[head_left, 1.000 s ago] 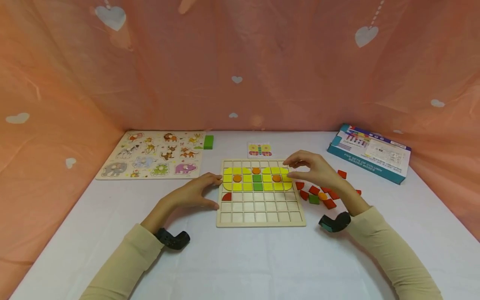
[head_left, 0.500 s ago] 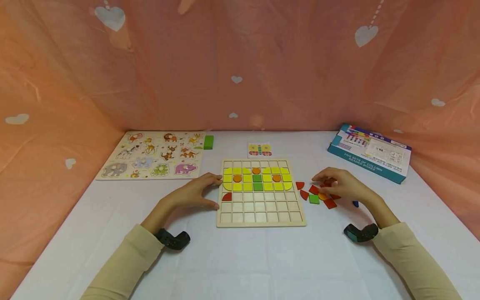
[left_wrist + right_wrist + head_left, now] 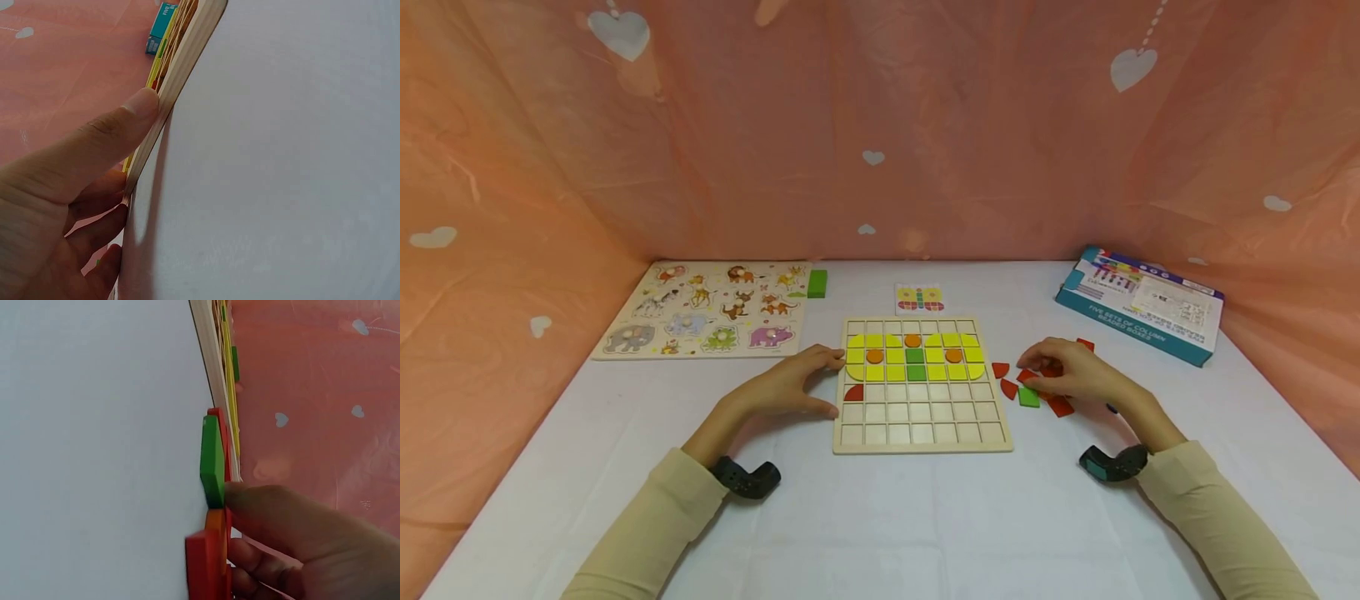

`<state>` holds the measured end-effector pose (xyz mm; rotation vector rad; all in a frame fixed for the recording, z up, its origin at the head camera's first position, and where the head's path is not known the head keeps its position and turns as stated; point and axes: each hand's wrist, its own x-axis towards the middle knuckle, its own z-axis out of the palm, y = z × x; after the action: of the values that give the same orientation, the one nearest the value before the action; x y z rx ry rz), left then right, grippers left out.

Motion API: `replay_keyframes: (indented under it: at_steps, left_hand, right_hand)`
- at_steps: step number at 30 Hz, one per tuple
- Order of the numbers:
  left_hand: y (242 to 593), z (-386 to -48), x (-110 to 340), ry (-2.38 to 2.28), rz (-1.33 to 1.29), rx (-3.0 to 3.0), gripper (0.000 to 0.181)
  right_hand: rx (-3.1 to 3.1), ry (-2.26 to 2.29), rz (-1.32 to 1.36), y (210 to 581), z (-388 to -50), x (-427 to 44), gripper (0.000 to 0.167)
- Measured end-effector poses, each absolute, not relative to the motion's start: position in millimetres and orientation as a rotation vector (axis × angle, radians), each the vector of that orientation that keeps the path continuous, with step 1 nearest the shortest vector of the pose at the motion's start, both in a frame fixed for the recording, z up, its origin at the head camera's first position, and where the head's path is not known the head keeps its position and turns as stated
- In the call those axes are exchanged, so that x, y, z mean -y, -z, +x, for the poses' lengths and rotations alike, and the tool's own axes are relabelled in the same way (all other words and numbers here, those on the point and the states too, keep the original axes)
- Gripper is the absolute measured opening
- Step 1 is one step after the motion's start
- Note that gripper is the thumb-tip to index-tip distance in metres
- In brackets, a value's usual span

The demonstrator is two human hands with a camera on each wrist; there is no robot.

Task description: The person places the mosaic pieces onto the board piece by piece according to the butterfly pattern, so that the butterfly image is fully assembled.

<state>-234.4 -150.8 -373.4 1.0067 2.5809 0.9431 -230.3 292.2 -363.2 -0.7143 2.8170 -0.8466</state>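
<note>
A wooden grid board (image 3: 925, 443) holds yellow, green and orange pieces in its upper rows and a red quarter-round piece (image 3: 854, 393) at its left. My left hand (image 3: 786, 383) touches the board's left edge, thumb and fingers spread apart; in the left wrist view its thumb rests against the wooden rim (image 3: 181, 75). My right hand (image 3: 1075, 372) is over the loose pieces right of the board, fingertips around a red piece (image 3: 1026, 377). A green square (image 3: 1029, 397) lies beside its thumb. Seen from the right wrist, the thumb is behind the green square (image 3: 212, 456); the fingers partly hide other pieces.
Behind the board lies a small butterfly picture card (image 3: 919, 298). An animal puzzle board (image 3: 700, 321) is at the back left beside a green block (image 3: 817, 284). At the back right stands a teal and white box (image 3: 1141, 307). A pink curtain (image 3: 880, 125) hangs behind.
My right hand has moved from the board's upper right corner rightward to the loose pieces, then slightly left among them. My left hand and the board have stayed in place.
</note>
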Motion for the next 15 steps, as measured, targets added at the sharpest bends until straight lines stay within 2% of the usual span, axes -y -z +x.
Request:
replay_keyframes:
  at_steps: [10, 15]
  left_hand:
    - [373.6, -234.6, 150.4, -0.940, 0.993, -2.576, 0.071]
    - [372.9, -234.1, 150.5, -0.942, 0.985, -2.576, 0.072]
  right_hand:
    - [-2.898, 0.812, -0.671, 361.9, -227.7, -287.1, 0.037]
    - [-2.911, 0.787, -0.631, 361.8, -229.6, -289.2, 0.033]
